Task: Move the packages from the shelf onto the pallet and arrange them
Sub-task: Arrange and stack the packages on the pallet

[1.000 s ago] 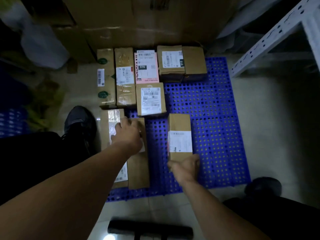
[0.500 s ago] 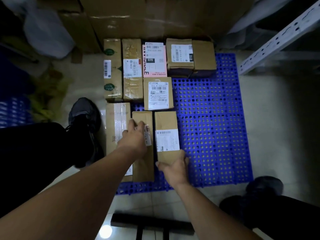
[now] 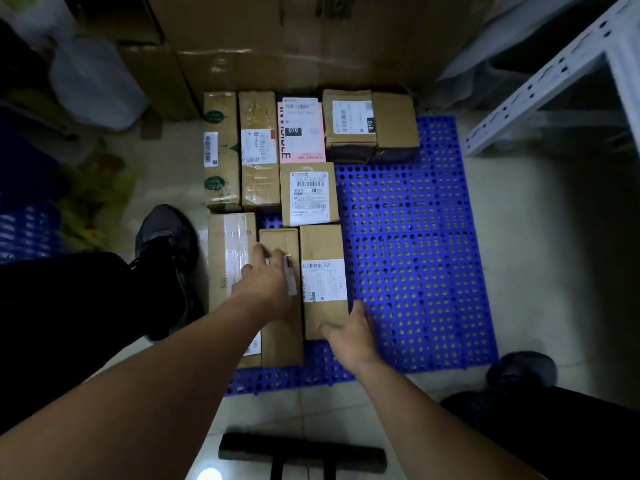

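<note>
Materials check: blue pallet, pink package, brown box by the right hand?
Blue pallet: looks like moulded plastic, slightly glossy; uniform colour, regular grid of holes.
Pink package: probably printed paperboard, smooth; flat faces, printed lettering, white paper label.
Brown box: likely cardboard, matte; kraft-brown creased surface, white paper label.

A: What colour is the pallet (image 3: 415, 271)?
B: Bright blue, dotted all over with round holes.
A: And the boxes (image 3: 323, 244)?
B: Mostly brown with white barcode labels. The package (image 3: 301, 147) at the far edge is pink with black lettering; the carton (image 3: 227, 168) at the far left corner carries green round marks
</note>
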